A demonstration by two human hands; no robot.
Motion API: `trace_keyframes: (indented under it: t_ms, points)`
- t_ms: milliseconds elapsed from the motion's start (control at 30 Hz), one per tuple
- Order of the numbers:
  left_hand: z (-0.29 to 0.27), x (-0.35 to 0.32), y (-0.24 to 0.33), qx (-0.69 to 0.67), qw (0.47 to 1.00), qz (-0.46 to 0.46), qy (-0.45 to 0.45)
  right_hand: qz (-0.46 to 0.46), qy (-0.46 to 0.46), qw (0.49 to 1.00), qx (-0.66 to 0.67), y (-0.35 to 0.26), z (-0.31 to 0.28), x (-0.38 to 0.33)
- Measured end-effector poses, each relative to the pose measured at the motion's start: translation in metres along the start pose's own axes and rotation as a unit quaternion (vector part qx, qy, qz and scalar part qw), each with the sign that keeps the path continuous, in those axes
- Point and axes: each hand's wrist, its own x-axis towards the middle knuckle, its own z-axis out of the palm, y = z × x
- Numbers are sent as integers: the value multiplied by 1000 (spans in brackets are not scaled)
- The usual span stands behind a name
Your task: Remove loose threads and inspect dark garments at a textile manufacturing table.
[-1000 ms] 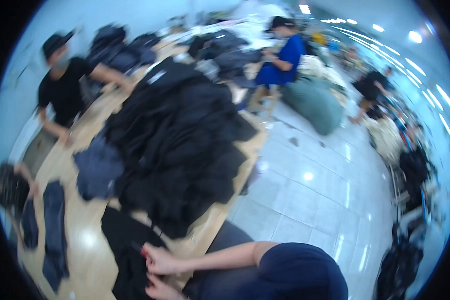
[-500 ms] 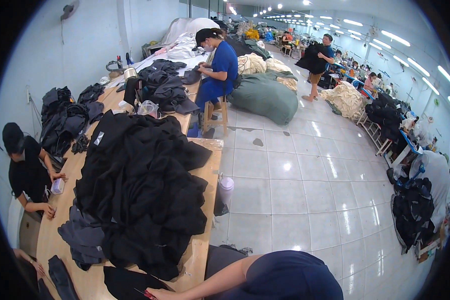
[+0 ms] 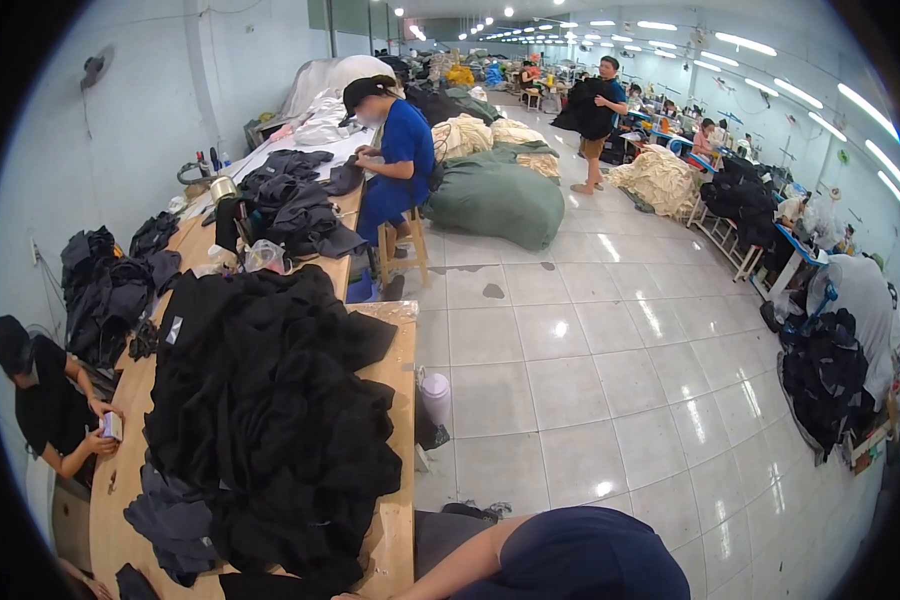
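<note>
The view has lifted since a moment ago — both hands now drop below the lower edge, grip unseen. The black garment pile (image 3: 270, 420), centre-left on the surface (image 3: 402, 360), looks soft, floppy, bulky — best gathered by an edge.

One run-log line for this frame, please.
scene: garment workshop | table: black garment pile | own forearm at lower edge; hands out of view | person in blue seated farther along
</note>
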Motion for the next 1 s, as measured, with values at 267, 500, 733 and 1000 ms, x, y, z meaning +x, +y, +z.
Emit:
trace_keyframes:
  t_ms: [267, 500, 733, 1000]
  points:
    - [-5, -59, -110, -46, 990, 130, 13, -18, -25, 998, -63, 4, -9, 2]
    - [-18, -41, -47, -98, 966, 238, 29, -34, -61, 994, -85, -4, -50, -7]
    - [34, -6, -79, -145, 935, 323, 33, -191, -98, 923, -319, 67, -127, -22]
    - [9, -8, -8, 142, 978, 7, -153, -146, -190, 882, -406, 56, -136, -20]
